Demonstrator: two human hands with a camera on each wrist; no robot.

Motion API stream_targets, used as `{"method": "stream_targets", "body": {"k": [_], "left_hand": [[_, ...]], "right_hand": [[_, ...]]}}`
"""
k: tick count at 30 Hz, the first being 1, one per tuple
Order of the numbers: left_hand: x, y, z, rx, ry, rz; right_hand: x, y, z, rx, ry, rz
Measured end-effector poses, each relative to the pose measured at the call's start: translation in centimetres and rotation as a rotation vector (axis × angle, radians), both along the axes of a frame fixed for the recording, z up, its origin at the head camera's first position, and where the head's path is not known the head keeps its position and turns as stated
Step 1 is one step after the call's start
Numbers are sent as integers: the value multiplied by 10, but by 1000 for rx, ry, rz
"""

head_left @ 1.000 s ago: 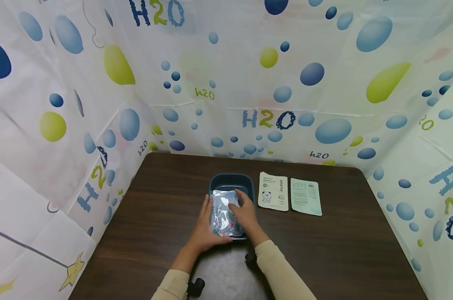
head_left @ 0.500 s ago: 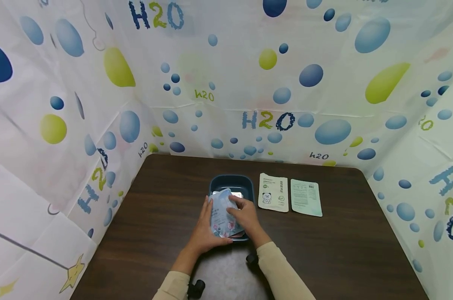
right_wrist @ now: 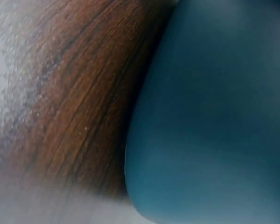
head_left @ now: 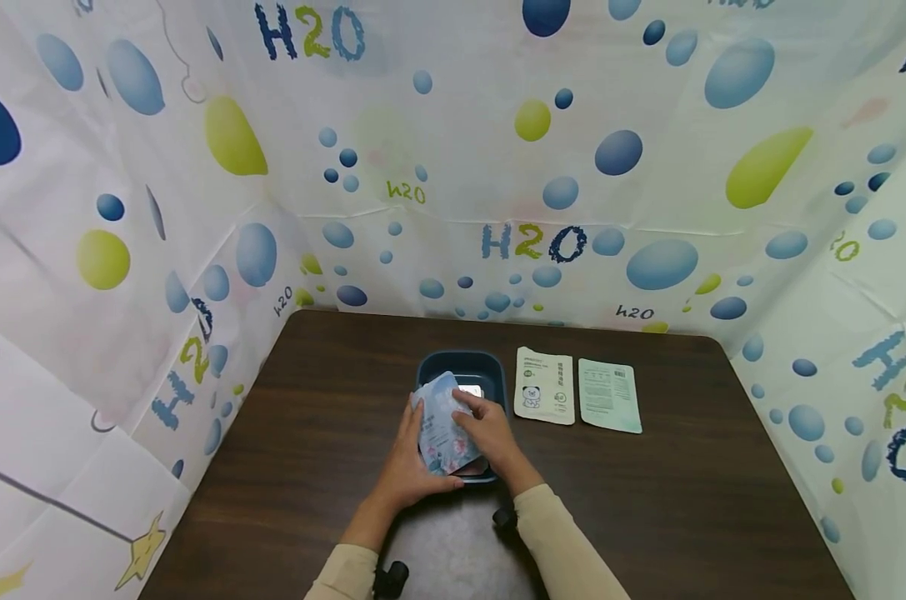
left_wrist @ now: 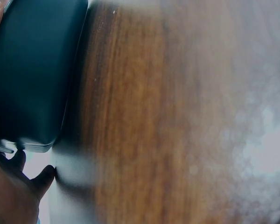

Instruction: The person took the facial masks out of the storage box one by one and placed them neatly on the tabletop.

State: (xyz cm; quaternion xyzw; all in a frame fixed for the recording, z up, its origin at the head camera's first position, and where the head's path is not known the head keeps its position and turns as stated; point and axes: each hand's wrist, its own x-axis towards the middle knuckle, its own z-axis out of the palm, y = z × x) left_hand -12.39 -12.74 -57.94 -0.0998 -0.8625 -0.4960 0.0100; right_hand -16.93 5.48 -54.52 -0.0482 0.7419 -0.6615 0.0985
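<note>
Turned flat pale-blue floral sachet (head_left: 439, 423) farther left over dark-blue rectangular plastic tray (head_left: 463, 365) | pinching it in right hand (head_left: 495, 435), with left hand (head_left: 406, 467) spread alongside | likely separating it from packets (head_left: 471, 390) beneath; calls for steady pinch

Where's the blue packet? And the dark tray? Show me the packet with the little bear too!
Blue packet (head_left: 442, 428): head view, middle of its printed face.
Tray (head_left: 458, 369): head view, bare inside near the far rim.
Bear packet (head_left: 545, 387): head view, middle of its printed side.
</note>
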Motion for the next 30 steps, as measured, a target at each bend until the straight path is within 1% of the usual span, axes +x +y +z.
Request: {"method": "stream_targets", "body": {"k": [4,9,15,19,25,30], "left_hand": [[0,-1,0,-18,-14,-2],[-1,-1,-1,-35,-15,-8],[-1,0,0,-32,8,-17],[1,-1,0,-45,10,-9],[1,-2,0,-49,-26,2],[1,-2,1,-55,-31,9]], "right_hand": [[0,0,2,-11,7,-31],[0,3,4,-26,73,-56],[-2,8,9,5,143,-93],[-4,11,14,-1,152,-106],[-9,17,21,-12,142,-131],[-16,24,28,-5,152,-127]]}}
